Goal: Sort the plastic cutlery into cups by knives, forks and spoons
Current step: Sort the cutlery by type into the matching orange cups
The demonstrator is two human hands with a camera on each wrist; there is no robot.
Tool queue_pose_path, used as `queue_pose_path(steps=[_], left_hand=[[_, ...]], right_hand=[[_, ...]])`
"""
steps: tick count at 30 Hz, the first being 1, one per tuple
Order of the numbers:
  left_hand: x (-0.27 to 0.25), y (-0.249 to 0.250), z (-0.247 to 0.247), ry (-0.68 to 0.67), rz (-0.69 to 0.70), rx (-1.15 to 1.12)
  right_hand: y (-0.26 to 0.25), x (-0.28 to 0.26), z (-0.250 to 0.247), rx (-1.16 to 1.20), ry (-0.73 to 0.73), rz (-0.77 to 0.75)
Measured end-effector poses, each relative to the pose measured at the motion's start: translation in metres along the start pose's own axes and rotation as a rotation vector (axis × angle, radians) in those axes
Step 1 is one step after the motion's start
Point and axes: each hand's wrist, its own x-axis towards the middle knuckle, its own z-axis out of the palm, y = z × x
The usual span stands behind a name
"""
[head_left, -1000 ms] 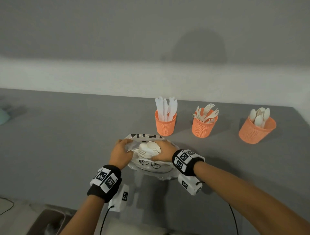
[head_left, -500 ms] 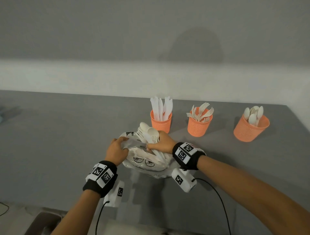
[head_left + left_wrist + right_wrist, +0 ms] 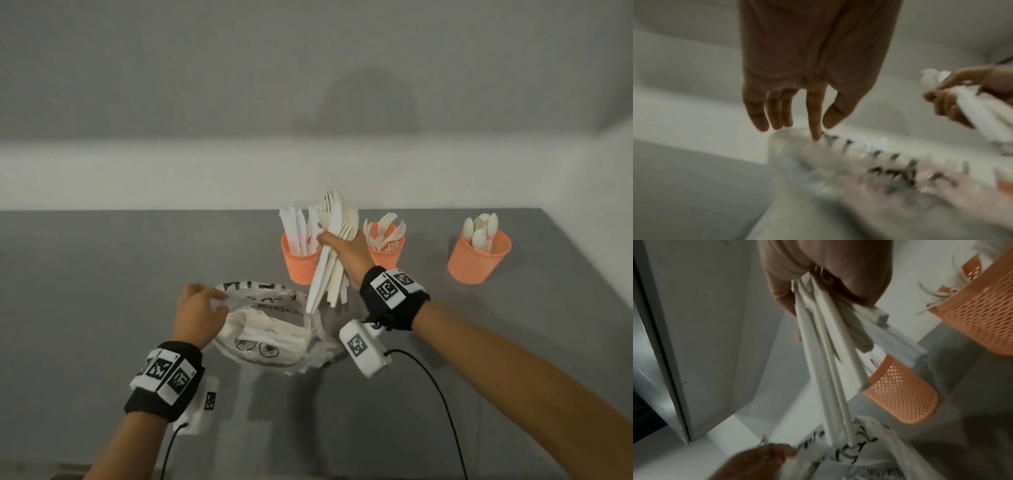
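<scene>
My right hand (image 3: 329, 240) grips a bundle of mixed white cutlery (image 3: 328, 274), handles pointing down. It is raised above the clear plastic bag (image 3: 270, 330) and in front of the knife cup (image 3: 298, 265). In the right wrist view the fingers (image 3: 781, 293) wrap around the bundle (image 3: 828, 369). My left hand (image 3: 214, 298) pinches the bag's near-left rim; the left wrist view shows index finger and thumb (image 3: 816, 129) on the blurred bag (image 3: 838, 162). More cutlery lies inside the bag. The fork cup (image 3: 385, 255) and spoon cup (image 3: 479, 260) stand to the right.
The three orange mesh cups stand in a row near the back of the grey table (image 3: 102, 291), close to the white wall. The table's right edge runs just past the spoon cup. Cables trail from both wrist cameras toward the front edge.
My right hand has lifted the bundle of cutlery out of the bag, up and toward the knife cup. The left hand has stayed on the bag's rim.
</scene>
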Motion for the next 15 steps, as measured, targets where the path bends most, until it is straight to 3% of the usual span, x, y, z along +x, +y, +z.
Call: queue_pose_path(steps=[2, 4, 7, 10, 15], left_hand=[[-0.01, 0.028, -0.005, 0.204, 0.127, -0.185], [-0.021, 0.068, -0.004, 0.2, 0.141, -0.552], [-0.036, 0.121, 0.015, -0.131, -0.034, -0.988], [-0.044, 0.16, 0.047, -0.502, -0.219, -1.107], [-0.051, 0.2, 0.086, -0.837, -0.501, -1.479]], right_hand=[[-0.003, -0.001, -0.006, -0.001, 0.052, -0.041], [-0.006, -0.004, -0.012, 0.016, 0.078, -0.069], [-0.015, -0.012, -0.021, 0.048, 0.124, -0.113], [-0.019, -0.017, -0.035, 0.091, 0.171, -0.149], [-0.013, -0.025, -0.054, 0.151, 0.278, -0.185]])
